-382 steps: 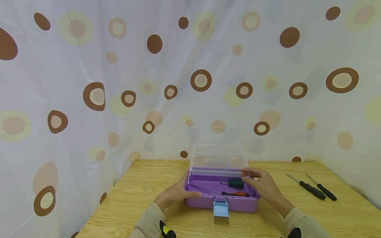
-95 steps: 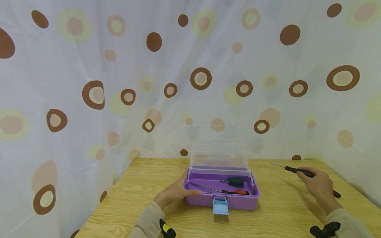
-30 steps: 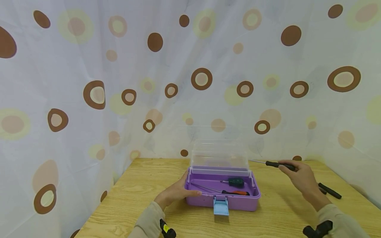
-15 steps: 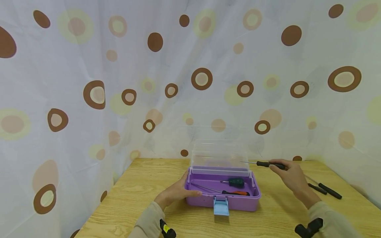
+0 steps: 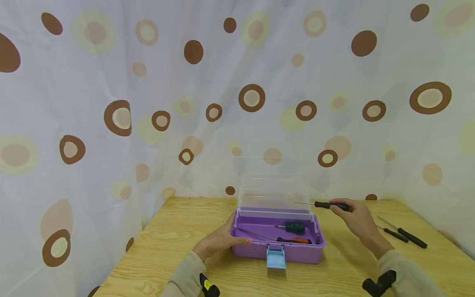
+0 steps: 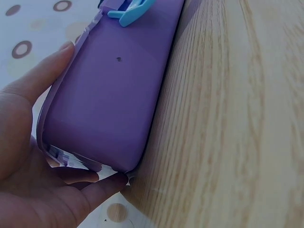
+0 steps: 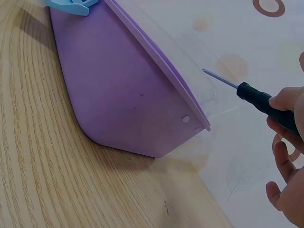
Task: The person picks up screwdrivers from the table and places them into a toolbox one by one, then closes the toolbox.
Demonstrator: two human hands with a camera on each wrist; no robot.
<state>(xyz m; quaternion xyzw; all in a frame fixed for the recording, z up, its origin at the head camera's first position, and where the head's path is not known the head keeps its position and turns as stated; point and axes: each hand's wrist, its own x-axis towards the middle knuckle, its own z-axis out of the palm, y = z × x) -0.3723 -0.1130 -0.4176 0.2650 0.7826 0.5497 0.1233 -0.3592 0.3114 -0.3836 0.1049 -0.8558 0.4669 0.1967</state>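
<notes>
A purple toolbox (image 5: 297,254) stands on the table with its clear lid (image 5: 272,192) raised at the back and its light blue latch (image 5: 276,259) hanging down in front. My left hand (image 5: 217,241) grips its left end, thumb over the front rim and fingers round the side. Above the right back corner, my right hand (image 5: 354,220) holds a black-handled screwdriver (image 5: 322,204) by its handle, with the shaft pointing left. Inside the box lie a stubby dark green screwdriver (image 5: 295,227) and a long screwdriver (image 5: 293,240) with a black and red handle.
Two more black-handled screwdrivers lie on the wooden table (image 5: 178,231) at the right: a shorter-handled screwdriver (image 5: 396,235) and a longer-handled screwdriver (image 5: 412,238). A white curtain (image 5: 208,82) with brown and cream circles hangs behind and along the sides.
My right hand was at the box's right rim at first. Later it held the black screwdriver at the table's right, and it has moved left to the box. My left hand has stayed.
</notes>
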